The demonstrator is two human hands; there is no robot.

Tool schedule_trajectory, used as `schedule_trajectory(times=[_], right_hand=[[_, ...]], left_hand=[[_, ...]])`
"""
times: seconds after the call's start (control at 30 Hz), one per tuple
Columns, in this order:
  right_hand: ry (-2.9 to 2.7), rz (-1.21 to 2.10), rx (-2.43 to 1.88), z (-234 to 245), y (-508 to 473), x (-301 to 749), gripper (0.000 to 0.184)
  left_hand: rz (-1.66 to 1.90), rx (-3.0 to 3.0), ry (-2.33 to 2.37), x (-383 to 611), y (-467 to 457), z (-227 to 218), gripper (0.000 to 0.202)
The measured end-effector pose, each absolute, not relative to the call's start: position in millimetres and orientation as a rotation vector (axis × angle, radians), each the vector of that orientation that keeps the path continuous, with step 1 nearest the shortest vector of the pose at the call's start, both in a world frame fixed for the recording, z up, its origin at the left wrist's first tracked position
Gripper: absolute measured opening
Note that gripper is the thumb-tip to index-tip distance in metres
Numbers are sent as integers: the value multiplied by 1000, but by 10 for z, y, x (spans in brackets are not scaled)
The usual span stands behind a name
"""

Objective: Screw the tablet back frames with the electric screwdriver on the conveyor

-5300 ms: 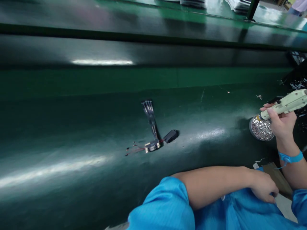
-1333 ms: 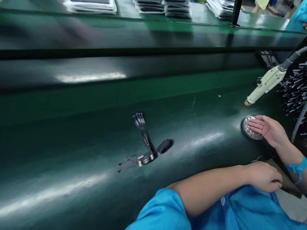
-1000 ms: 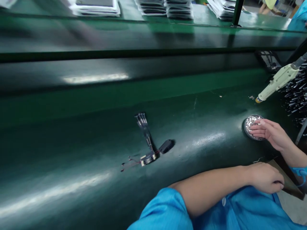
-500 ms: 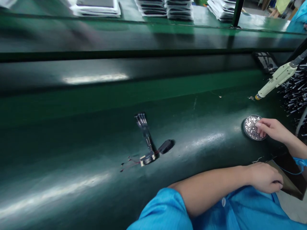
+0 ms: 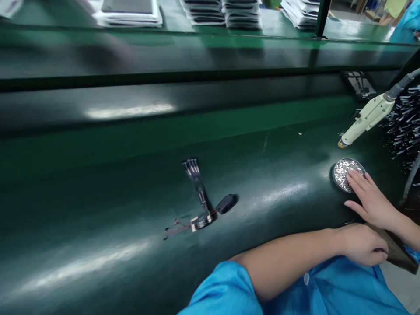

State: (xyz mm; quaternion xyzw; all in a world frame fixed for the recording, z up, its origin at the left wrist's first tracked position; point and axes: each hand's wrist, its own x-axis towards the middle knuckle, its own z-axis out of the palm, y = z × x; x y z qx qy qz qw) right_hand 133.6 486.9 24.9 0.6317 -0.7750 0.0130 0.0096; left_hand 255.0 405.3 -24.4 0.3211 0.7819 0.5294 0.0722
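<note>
My right hand has its fingers stretched out. Its fingertips rest over a round dish full of tiny shiny metal pieces that look like small screws. Lower down, at the table's front edge, my left hand is curled closed; whatever its fingers enclose is hidden. Above the dish hangs a pale electric screwdriver, tilted tip-down to the left. In the middle of the table lies a small circuit board with thin wires, a dark flat ribbon cable and a black oval part.
A heap of black strips stands at the right edge. Behind it lies a dark flat device. White-edged flat stacks sit on the raised shelf at the back. A person's blue sleeve shows at top right.
My right hand has gone from a pinch in the dish to spread fingers, shifting slightly lower. The screwdriver has swung left and down. My left hand stays put.
</note>
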Motion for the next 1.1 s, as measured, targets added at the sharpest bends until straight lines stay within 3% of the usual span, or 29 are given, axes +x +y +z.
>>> schedule_trajectory(times=[0.2, 0.5, 0.8, 1.1], right_hand=[[-2340, 25, 2071, 179, 4727, 1347, 80], [-2376, -3, 1911, 125, 4771, 1150, 78], [-2377, 40, 2117, 250, 4833, 1378, 81], [-2344, 87, 2040, 182, 4719, 1152, 79]], left_hand=[[1528, 976, 2354, 2559, 4017, -218, 29], [1487, 1012, 2396, 2582, 4010, -204, 32], [1585, 937, 2326, 2570, 4013, -202, 21], [1505, 1017, 2397, 2578, 4011, -206, 30]])
